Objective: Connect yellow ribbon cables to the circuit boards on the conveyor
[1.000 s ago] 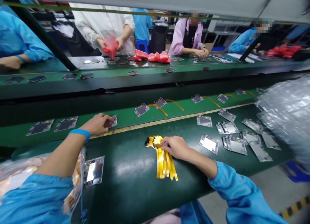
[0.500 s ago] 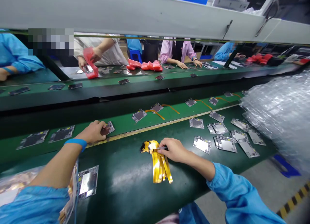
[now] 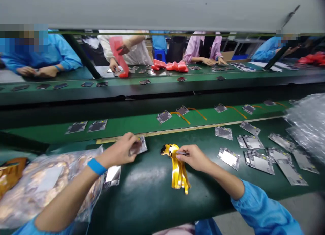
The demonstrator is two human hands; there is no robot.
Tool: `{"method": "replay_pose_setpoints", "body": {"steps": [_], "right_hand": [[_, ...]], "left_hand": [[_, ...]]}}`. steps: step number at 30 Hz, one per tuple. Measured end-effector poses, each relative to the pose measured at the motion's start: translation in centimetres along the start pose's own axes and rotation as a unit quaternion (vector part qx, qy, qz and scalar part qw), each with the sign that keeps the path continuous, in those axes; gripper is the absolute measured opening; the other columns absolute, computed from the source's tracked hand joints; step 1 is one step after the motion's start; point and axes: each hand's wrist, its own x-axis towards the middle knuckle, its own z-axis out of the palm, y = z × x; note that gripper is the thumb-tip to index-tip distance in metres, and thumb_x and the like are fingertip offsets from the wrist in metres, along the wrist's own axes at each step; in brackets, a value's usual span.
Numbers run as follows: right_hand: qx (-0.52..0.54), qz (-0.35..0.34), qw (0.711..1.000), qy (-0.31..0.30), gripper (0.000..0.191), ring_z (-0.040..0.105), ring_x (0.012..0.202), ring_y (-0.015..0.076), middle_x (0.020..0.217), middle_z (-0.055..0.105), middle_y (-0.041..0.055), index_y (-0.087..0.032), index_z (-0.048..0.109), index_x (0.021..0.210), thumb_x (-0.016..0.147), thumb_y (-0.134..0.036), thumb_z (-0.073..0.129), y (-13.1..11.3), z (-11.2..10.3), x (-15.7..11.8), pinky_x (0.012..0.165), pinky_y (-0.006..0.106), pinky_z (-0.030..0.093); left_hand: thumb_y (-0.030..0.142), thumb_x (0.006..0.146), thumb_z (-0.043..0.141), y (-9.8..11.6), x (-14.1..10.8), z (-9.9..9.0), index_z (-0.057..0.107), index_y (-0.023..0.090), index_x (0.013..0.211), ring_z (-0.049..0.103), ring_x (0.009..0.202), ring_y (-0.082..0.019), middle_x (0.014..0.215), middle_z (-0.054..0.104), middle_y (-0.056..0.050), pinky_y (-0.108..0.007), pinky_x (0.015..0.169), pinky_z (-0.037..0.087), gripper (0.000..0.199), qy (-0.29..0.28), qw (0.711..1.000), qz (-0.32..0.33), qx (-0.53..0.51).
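Observation:
My left hand grips a circuit board by its edge, just on my side of the belt's pale edge strip. The fingers cover part of this board. My right hand pinches dark tweezers, whose tips are at a bundle of yellow flex cables. These cables lie fanned out on the green table, their dark connector ends pointing left. Beneath my left wrist, a single board with a shiny plate lies beside a clear plastic bag.
Several loose boards lie on the right, with bubble wrap beyond them. Along the green belt are boards, some with orange cables. Co-workers sit across the line, near red packets. A grey beam crosses overhead.
My left hand has drawn the circuit board off the belt towards me. My right hand stays at the cables with the tweezers. The view has swung left, showing more of the bag.

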Motion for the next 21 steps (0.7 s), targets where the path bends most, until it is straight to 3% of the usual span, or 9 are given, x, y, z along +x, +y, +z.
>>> {"method": "replay_pose_setpoints", "body": {"steps": [4, 7, 12, 14, 21], "right_hand": [[-0.022, -0.011, 0.999, -0.043, 0.019, 0.06, 0.071, 0.0154, 0.074, 0.068, -0.0005, -0.017, 0.069, 0.077, 0.089, -0.031, 0.064, -0.8, 0.9, 0.3, 0.065, 0.024, 0.042], [-0.04, -0.029, 0.996, -0.077, 0.022, 0.055, 0.067, 0.0139, 0.069, 0.063, -0.0017, -0.018, 0.066, 0.072, 0.089, -0.031, 0.064, -1.6, 1.9, 0.7, 0.063, 0.024, 0.039], [-0.03, -0.041, 0.992, -0.113, 0.011, 0.058, 0.07, 0.0143, 0.076, 0.068, -0.0008, -0.018, 0.074, 0.091, 0.088, -0.024, 0.065, -2.3, 4.2, 1.7, 0.066, 0.024, 0.04], [-0.067, -0.032, 0.99, -0.123, 0.012, 0.058, 0.07, 0.0145, 0.076, 0.07, -0.0002, -0.018, 0.076, 0.089, 0.089, -0.023, 0.065, -2.5, 4.9, 2.1, 0.065, 0.024, 0.038], [-0.176, 0.012, 0.976, -0.13, 0.014, 0.059, 0.07, 0.0156, 0.075, 0.071, 0.0009, -0.02, 0.076, 0.084, 0.09, -0.024, 0.064, -3.2, 5.8, 2.3, 0.063, 0.026, 0.034]], "left_hand": [[0.015, 0.073, 0.059, 5.8, -4.4, 3.0, 0.059, 0.018, 0.11, 0.058, 0.099, -0.026, 0.108, 0.056, -0.011, -0.036, 0.086, 0.052, 0.038, -0.038, 0.998, 0.006, 0.04], [0.017, 0.075, 0.061, 8.2, -6.1, 4.5, 0.06, 0.018, 0.11, 0.057, 0.099, -0.028, 0.108, 0.057, -0.012, -0.04, 0.086, 0.051, 0.036, -0.069, 0.995, -0.01, 0.077], [0.026, 0.085, 0.063, 9.0, -6.6, 4.9, 0.056, 0.019, 0.13, 0.053, 0.111, -0.033, 0.122, 0.056, -0.015, -0.045, 0.09, 0.048, 0.046, -0.056, 0.991, 0.007, 0.123], [0.026, 0.087, 0.062, 9.0, -6.4, 5.0, 0.054, 0.023, 0.134, 0.051, 0.116, -0.033, 0.131, 0.054, -0.014, -0.045, 0.092, 0.046, 0.048, -0.047, 0.991, 0.038, 0.119], [0.022, 0.087, 0.061, 8.7, -5.3, 5.7, 0.061, 0.025, 0.12, 0.051, 0.116, -0.03, 0.132, 0.052, -0.011, -0.042, 0.09, 0.047, 0.034, -0.061, 0.992, 0.073, 0.081]]}}
